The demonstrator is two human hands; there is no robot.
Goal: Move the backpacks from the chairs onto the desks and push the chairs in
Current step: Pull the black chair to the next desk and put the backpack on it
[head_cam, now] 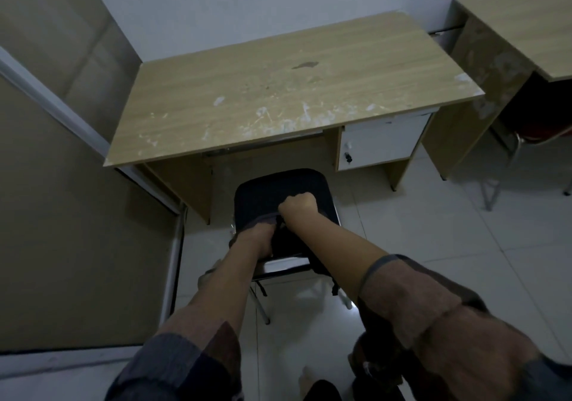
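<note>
A dark backpack (272, 193) stands on a metal-framed chair (278, 266) in front of a wooden desk (278, 91). My right hand (298, 207) is fisted at the top of the backpack, gripping what looks like its top handle. My left hand (255, 239) reaches down the backpack's near side, fingers hidden between the bag and the chair's backrest. The chair stands pulled out from the desk, its seat mostly covered by the bag.
A white locked drawer (380, 144) hangs under the desk's right side. A second desk (526, 23) with a red chair (541, 134) under it stands at the right. A partition wall (62, 184) runs close on the left. White tiled floor (433, 230) lies around.
</note>
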